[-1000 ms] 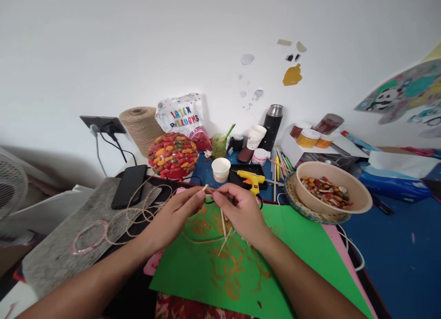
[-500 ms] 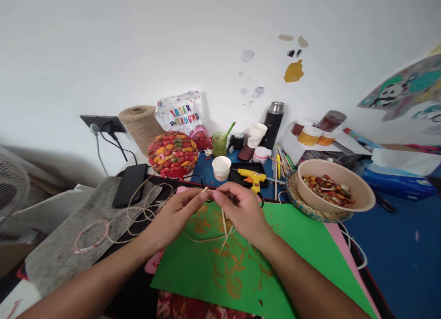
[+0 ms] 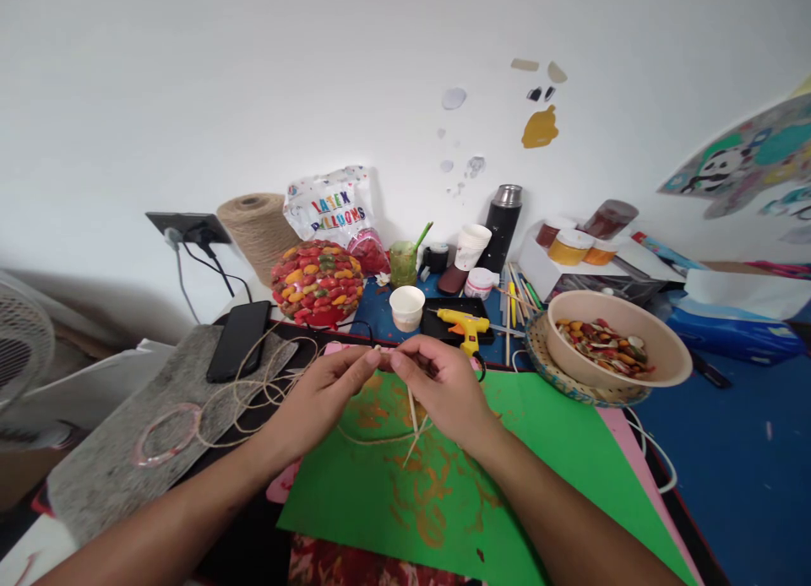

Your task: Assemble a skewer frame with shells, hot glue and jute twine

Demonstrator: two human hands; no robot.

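Observation:
My left hand (image 3: 326, 393) and my right hand (image 3: 442, 389) meet fingertip to fingertip above a green sheet (image 3: 545, 468) smeared with orange glue. Both pinch the top of a small bundle of thin wooden sticks (image 3: 412, 421) that hangs down between them. A jute string (image 3: 266, 383) runs from my hands leftward in loose loops and also curves under the sticks. Which hand holds the string end is hidden by the fingers.
Behind stand a jute spool (image 3: 259, 223), a ball covered in red and yellow shells (image 3: 317, 284), a white paper cup (image 3: 406, 307), a yellow glue gun (image 3: 465, 324) and a bowl of coloured shells (image 3: 608, 345). A phone (image 3: 239, 339) lies on grey felt at the left.
My hands have stayed pinched together on the sticks; the short stick tip above my left fingers has sunk out of sight. The view has shifted slightly.

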